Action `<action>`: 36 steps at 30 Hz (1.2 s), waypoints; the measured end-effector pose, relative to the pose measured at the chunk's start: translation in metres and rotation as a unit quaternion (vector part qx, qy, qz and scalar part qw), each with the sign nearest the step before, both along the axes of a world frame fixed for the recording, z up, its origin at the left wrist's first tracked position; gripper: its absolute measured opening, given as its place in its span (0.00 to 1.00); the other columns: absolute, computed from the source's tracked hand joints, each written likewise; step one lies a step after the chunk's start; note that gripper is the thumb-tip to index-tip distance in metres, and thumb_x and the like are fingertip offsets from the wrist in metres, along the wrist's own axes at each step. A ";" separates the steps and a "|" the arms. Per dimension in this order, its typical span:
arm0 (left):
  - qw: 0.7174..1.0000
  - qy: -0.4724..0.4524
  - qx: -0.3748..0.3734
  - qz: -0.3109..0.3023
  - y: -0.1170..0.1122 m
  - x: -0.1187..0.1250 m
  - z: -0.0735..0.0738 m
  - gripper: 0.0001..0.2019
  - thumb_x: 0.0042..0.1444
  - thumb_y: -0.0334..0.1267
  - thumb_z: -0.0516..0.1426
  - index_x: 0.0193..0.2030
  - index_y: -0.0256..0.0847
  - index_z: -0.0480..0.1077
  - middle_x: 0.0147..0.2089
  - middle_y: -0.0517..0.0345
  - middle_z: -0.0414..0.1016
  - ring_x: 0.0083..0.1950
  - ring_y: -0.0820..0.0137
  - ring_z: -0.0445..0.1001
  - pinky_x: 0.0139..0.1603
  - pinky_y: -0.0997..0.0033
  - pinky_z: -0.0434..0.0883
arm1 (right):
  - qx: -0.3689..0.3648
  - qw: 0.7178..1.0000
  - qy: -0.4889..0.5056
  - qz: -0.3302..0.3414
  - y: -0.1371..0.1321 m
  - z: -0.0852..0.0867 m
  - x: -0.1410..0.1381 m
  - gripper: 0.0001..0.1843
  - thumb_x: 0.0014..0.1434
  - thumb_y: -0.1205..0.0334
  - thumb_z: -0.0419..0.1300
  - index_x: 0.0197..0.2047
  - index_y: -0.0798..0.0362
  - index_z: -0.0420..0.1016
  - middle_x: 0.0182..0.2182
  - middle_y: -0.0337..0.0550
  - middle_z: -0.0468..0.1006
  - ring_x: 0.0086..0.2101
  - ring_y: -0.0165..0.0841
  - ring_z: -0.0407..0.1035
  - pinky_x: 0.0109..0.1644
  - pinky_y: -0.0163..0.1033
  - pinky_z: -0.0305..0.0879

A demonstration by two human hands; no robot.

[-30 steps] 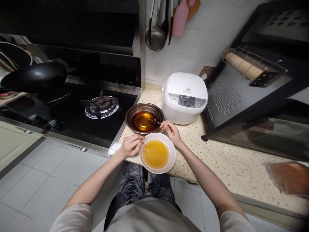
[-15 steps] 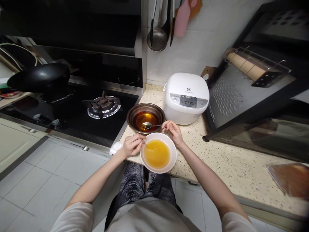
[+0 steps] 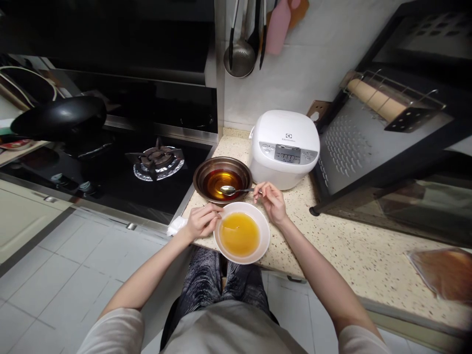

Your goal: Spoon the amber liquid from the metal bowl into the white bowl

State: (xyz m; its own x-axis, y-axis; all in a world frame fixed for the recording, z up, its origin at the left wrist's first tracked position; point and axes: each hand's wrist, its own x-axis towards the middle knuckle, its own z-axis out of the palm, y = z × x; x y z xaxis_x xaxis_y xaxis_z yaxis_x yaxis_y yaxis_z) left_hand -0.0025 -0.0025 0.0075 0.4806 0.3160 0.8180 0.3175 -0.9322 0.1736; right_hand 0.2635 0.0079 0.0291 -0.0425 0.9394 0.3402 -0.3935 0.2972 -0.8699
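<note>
A metal spoon (image 3: 229, 190) is pinched by its handle in my right hand (image 3: 272, 200). Its bowl is over the right part of a dark metal basin (image 3: 199, 172), which holds a reddish-amber liquid (image 3: 212, 184); whether the spoon touches the liquid I cannot tell. My left hand (image 3: 202, 220) grips the left rim of a white bowl (image 3: 264, 236) between thumb and fingers. Yellow liquid (image 3: 239, 235) fills much of that bowl, which sits in front of the basin at the counter's front edge.
Behind the basin, to the right, stands a white rice cooker (image 3: 285, 132). A gas burner (image 3: 158, 160) and a black wok (image 3: 61, 118) are on the left. White tissue (image 3: 176, 226) lies by my left hand. A dark-framed appliance (image 3: 342, 147) and a flat brown package (image 3: 444, 273) are to the right.
My right hand has shifted slightly right, drawing the spoon a little the same way over the basin. The left hand and the white bowl stay nearly where they were.
</note>
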 end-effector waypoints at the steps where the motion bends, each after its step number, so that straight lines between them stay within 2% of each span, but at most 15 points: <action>1: 1.000 -0.001 0.001 0.000 0.000 0.000 0.000 0.09 0.62 0.27 0.51 0.35 0.38 0.71 0.41 0.48 0.82 0.37 0.69 0.80 0.33 0.74 0.75 | 0.002 1.000 0.002 -0.003 -0.001 0.002 0.001 0.21 0.63 0.46 0.62 0.27 0.51 0.66 0.31 0.42 0.74 0.28 0.31 0.67 0.32 0.39 0.66; 6: 1.000 -0.008 0.006 -0.002 0.000 0.001 0.000 0.09 0.62 0.28 0.50 0.36 0.38 0.71 0.41 0.48 0.82 0.39 0.68 0.80 0.35 0.73 0.76 | 0.009 1.000 0.006 -0.020 -0.005 0.012 0.010 0.23 0.62 0.44 0.62 0.26 0.51 0.64 0.30 0.42 0.72 0.26 0.31 0.66 0.30 0.39 0.65; 11: 1.000 -0.015 0.009 -0.004 0.000 0.002 0.001 0.09 0.62 0.27 0.51 0.35 0.38 0.71 0.40 0.48 0.81 0.39 0.68 0.80 0.34 0.72 0.76 | 0.022 0.999 0.026 -0.024 -0.008 0.021 0.019 0.22 0.62 0.46 0.62 0.25 0.51 0.63 0.27 0.42 0.70 0.25 0.32 0.63 0.27 0.39 0.63; 16: 1.000 -0.021 0.006 0.002 0.000 0.003 0.001 0.10 0.63 0.28 0.50 0.34 0.39 0.71 0.39 0.49 0.81 0.39 0.69 0.80 0.37 0.71 0.77 | 0.030 0.999 0.037 -0.017 -0.014 0.031 0.025 0.23 0.61 0.47 0.63 0.23 0.50 0.62 0.24 0.42 0.67 0.24 0.33 0.61 0.25 0.39 0.60; 22: 0.999 -0.031 0.019 0.004 0.001 0.003 0.000 0.10 0.62 0.27 0.51 0.32 0.38 0.70 0.39 0.50 0.81 0.39 0.69 0.80 0.35 0.72 0.76 | 0.017 0.999 0.033 0.018 -0.020 0.039 0.029 0.23 0.60 0.47 0.64 0.22 0.49 0.62 0.21 0.42 0.66 0.24 0.34 0.58 0.22 0.37 0.57; 29: 0.998 -0.030 0.049 0.023 0.003 0.000 -0.003 0.12 0.62 0.28 0.50 0.29 0.39 0.69 0.40 0.49 0.82 0.35 0.72 0.79 0.30 0.77 0.73 | 0.003 0.998 0.009 0.064 -0.021 0.038 0.028 0.21 0.60 0.48 0.63 0.22 0.50 0.64 0.21 0.43 0.67 0.24 0.35 0.59 0.22 0.38 0.56; 36: 0.998 -0.029 0.037 0.033 0.003 -0.001 -0.004 0.14 0.64 0.29 0.49 0.28 0.38 0.69 0.41 0.48 0.82 0.34 0.74 0.79 0.29 0.78 0.72 | -0.008 0.997 -0.027 0.066 -0.020 0.032 0.028 0.22 0.61 0.46 0.62 0.23 0.49 0.64 0.21 0.43 0.67 0.24 0.35 0.60 0.23 0.40 0.57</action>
State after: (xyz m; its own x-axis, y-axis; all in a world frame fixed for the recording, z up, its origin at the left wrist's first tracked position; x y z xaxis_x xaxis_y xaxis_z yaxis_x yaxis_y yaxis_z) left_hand -0.0039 0.0001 0.0032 0.4115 0.2831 0.8663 0.3697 -0.9207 0.1253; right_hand 0.2915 -0.0117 0.0607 -0.1847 0.9293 0.3199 -0.3810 0.2323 -0.8949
